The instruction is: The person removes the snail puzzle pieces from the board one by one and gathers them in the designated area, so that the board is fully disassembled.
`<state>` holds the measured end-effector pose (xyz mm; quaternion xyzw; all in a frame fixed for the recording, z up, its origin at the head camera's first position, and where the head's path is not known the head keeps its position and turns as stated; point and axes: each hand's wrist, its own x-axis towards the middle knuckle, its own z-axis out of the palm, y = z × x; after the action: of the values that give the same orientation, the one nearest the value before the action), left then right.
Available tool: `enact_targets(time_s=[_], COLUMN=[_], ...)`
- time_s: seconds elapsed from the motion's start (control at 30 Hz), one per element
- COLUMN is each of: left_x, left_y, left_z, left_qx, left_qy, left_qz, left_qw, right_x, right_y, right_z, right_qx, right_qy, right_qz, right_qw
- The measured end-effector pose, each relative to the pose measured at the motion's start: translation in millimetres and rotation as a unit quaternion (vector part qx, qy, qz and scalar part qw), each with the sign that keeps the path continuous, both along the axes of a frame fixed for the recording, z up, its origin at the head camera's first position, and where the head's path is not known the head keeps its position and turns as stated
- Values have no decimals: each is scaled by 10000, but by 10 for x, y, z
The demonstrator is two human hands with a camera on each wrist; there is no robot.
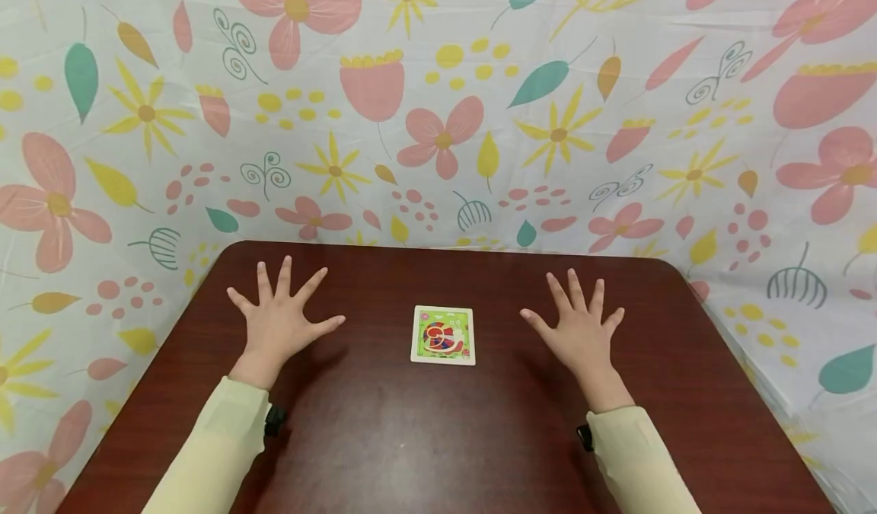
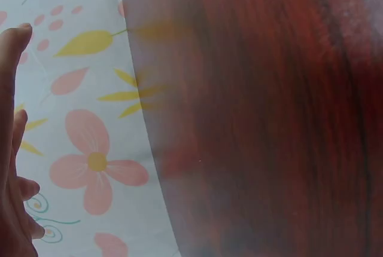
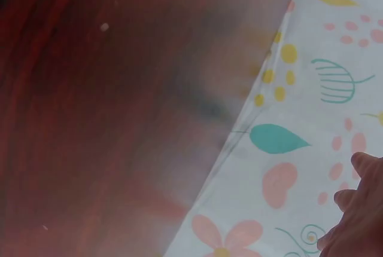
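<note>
A small square picture board (image 1: 443, 336) lies flat on the table between the two hands. It has a cream border, a green ground and a red, blue and white snail-like figure. To its left, the left hand (image 1: 281, 327) is held above the table with its fingers spread straight. On the other side the right hand (image 1: 578, 331) is spread in the same way, apart from the board. Neither hand holds anything. Only parts of the left hand (image 2: 15, 167) and the right hand (image 3: 359, 218) show in their wrist views.
The dark reddish-brown table (image 1: 438, 438) has rounded far corners and a glossy top. Behind it and at both sides hangs a white cloth (image 1: 438, 65) printed with flowers and leaves. Dark wrist devices peek from under both pale sleeves (image 1: 215, 445).
</note>
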<state>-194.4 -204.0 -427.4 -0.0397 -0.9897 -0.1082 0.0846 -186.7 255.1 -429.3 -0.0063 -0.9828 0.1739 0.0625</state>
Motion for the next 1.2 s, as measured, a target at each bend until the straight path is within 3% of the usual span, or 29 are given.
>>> enact_targets(time_s=[0.33, 0.73, 0.97, 1.2], left_x=[17, 55, 55, 29], left_y=[54, 237, 379, 602], left_z=[-51, -143, -188, -250], left_qx=[100, -30, 104, -121], left_qy=[-257, -127, -19, -149], left_qz=[-48, -245, -513, -945], left_qw=[9996, 9996, 9986, 9953], right_x=[36, 72, 113, 82], right_y=[-60, -148, -210, -292], right_z=[-104, -161, -169, -147], right_qx=[-224, -605, -975, -1682], right_qy=[-20, -63, -41, -213], right_qz=[48, 169, 350, 553], right_qw=[9997, 9980, 9946, 9840])
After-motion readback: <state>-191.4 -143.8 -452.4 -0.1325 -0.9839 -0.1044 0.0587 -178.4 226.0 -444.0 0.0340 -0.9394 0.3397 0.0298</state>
